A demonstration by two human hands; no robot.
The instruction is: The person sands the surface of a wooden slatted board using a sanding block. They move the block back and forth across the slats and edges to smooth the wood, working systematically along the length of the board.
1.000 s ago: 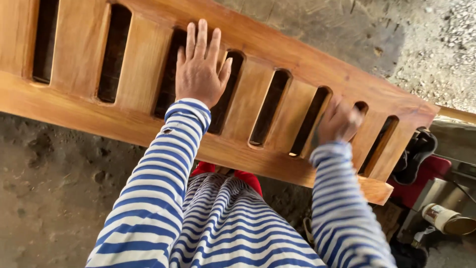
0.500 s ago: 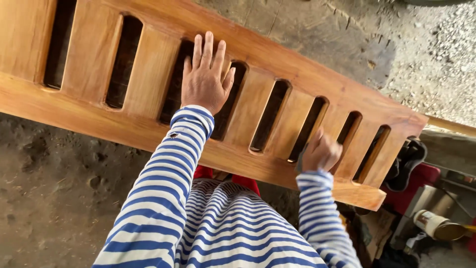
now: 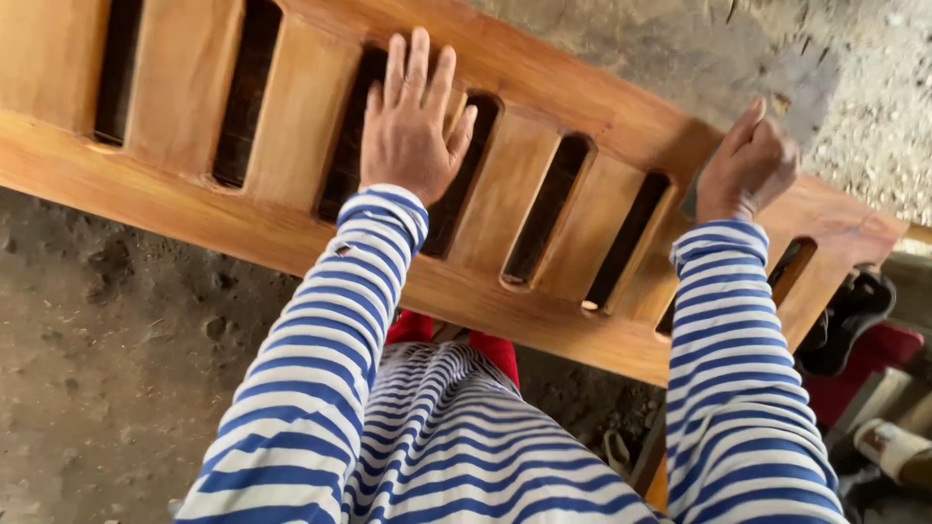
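Note:
A long slatted wooden panel (image 3: 194, 218), honey-coloured with dark slots, lies slanted across the view. My left hand (image 3: 413, 121) rests flat on one slat with its fingers spread and holds nothing. Further right, my right hand (image 3: 748, 160) is closed on a small dark grey sheet (image 3: 691, 197), which looks like sandpaper. It presses the sheet against the upper end of a slat, just under the panel's top rail. Most of the sheet is hidden by the hand. Both arms wear blue-and-white striped sleeves.
Rough dirt floor (image 3: 116, 369) lies below the panel, and grey gravelly ground (image 3: 874, 78) lies beyond it. At the lower right, past the panel's end, are a black rubbery object (image 3: 854, 301), a red object (image 3: 869, 364) and a tin lying on its side (image 3: 893, 446).
My right hand has slid up the slat from near the bottom rail to the top rail, still closed on the dark sheet. My left hand has stayed flat on its slat.

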